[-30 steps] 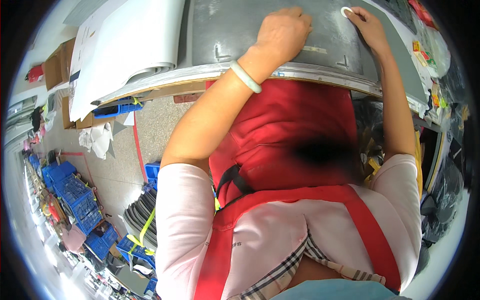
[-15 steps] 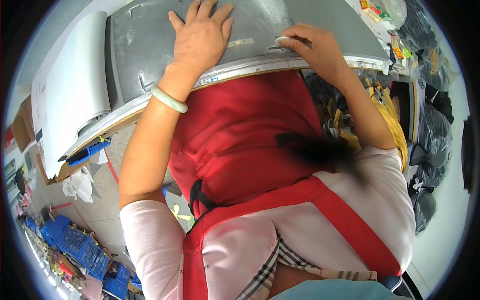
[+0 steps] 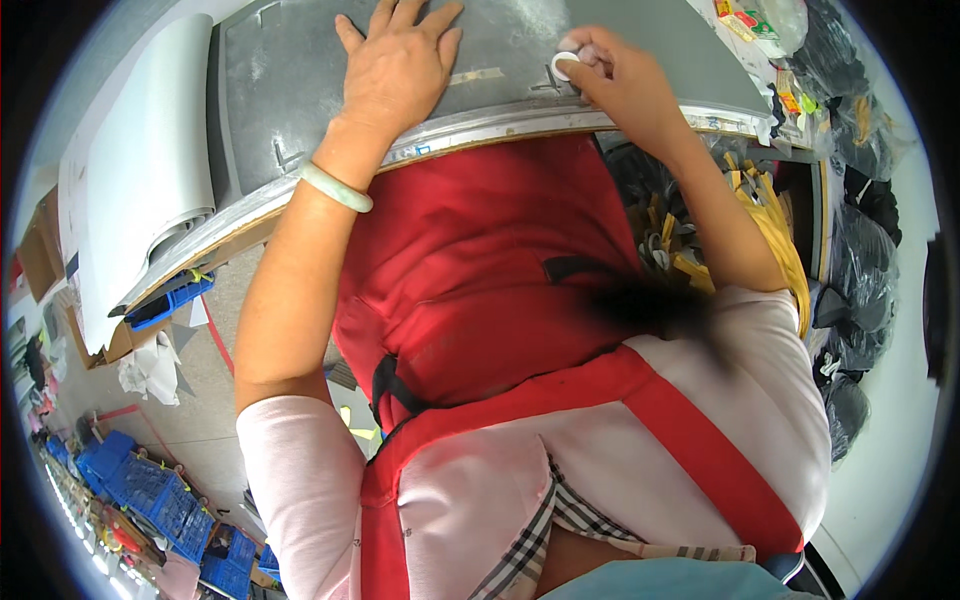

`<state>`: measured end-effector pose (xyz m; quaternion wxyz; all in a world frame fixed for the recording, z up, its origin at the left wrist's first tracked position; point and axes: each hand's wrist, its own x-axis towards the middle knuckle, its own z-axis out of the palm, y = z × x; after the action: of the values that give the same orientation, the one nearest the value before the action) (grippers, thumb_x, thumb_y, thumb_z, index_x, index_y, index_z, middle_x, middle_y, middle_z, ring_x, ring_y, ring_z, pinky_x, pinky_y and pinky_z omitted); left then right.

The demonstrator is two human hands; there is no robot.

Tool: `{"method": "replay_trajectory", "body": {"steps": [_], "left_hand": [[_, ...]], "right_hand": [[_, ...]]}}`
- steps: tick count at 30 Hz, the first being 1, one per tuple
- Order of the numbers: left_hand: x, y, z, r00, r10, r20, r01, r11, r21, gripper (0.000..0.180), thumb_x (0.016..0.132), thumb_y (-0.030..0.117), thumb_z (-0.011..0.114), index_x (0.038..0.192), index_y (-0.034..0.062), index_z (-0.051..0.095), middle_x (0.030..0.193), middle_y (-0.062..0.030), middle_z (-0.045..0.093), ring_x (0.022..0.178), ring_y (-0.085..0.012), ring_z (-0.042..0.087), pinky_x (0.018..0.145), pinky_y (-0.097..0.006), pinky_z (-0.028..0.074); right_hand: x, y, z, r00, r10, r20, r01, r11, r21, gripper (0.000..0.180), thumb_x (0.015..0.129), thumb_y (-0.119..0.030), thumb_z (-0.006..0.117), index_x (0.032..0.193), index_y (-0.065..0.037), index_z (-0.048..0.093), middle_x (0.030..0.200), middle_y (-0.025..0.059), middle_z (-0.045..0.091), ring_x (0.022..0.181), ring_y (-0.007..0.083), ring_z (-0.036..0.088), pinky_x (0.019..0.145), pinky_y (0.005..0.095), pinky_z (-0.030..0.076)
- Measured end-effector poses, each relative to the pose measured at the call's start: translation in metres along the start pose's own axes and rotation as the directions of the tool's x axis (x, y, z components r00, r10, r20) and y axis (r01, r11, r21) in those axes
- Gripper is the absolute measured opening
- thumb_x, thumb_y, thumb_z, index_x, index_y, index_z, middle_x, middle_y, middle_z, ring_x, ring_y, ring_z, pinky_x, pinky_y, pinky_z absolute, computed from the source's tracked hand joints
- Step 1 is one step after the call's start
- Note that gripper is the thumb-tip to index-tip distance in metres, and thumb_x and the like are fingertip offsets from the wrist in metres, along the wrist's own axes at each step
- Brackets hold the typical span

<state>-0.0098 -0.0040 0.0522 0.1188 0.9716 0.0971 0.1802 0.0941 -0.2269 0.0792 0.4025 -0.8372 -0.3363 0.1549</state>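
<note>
My left hand lies flat, fingers spread, on a grey metal-topped table; a pale green bangle circles that wrist. My right hand rests near the table's front edge, fingers pinched on a small white ring-shaped roll, perhaps tape. A short strip of beige tape sticks to the table between the two hands. I wear a red apron over a pink top.
A large pale sheet lies curled at the table's left end. Blue crates stand on the floor at lower left. Black bags and yellow straps pile up at the right. Small packets sit at the far right of the table.
The view has swung, so the table and both hands sit lower and further left in the picture. My right hand has drawn the white ring nearer the table's front edge. My left hand stays flat.
</note>
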Motion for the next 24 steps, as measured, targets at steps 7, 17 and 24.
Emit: {"method": "replay_trajectory", "body": {"steps": [7,17,24], "left_hand": [[0.003,-0.002,0.0,1.0,-0.003,-0.011,0.003,1.0,-0.027,0.035,0.1,0.027,0.058,0.131,0.0108,0.066,0.138,-0.0165,0.059,0.135,-0.0395,0.05,0.112,-0.069,0.031],[-0.004,-0.02,0.03,0.99,0.073,-0.117,-0.067,0.996,0.057,0.037,0.102,0.034,0.057,0.135,0.0199,0.064,0.143,-0.0078,0.057,0.141,-0.0343,0.045,0.11,-0.077,0.026],[-0.004,-0.014,0.025,0.997,0.039,-0.07,-0.038,0.999,0.017,0.037,0.103,0.033,0.055,0.137,0.0188,0.062,0.144,-0.0088,0.055,0.144,-0.0353,0.042,0.113,-0.077,0.023]], "right_hand": [[0.011,0.002,-0.007,0.996,0.002,0.094,0.012,0.989,-0.149,0.022,0.096,-0.021,0.07,0.112,-0.007,0.063,0.073,-0.0028,0.057,0.066,0.0056,0.054,0.06,0.0232,0.046],[0.105,-0.016,-0.012,1.0,0.021,-0.014,-0.02,1.0,0.023,0.021,0.096,-0.022,0.069,0.097,-0.001,0.07,0.081,0.0079,0.067,0.076,0.0171,0.063,0.071,0.0336,0.05],[0.198,0.032,0.002,0.88,-0.471,-0.062,0.433,0.848,-0.306,0.022,0.092,-0.018,0.068,0.089,0.003,0.07,0.087,0.0205,0.068,0.081,0.0362,0.065,0.075,0.0419,0.05]]}}
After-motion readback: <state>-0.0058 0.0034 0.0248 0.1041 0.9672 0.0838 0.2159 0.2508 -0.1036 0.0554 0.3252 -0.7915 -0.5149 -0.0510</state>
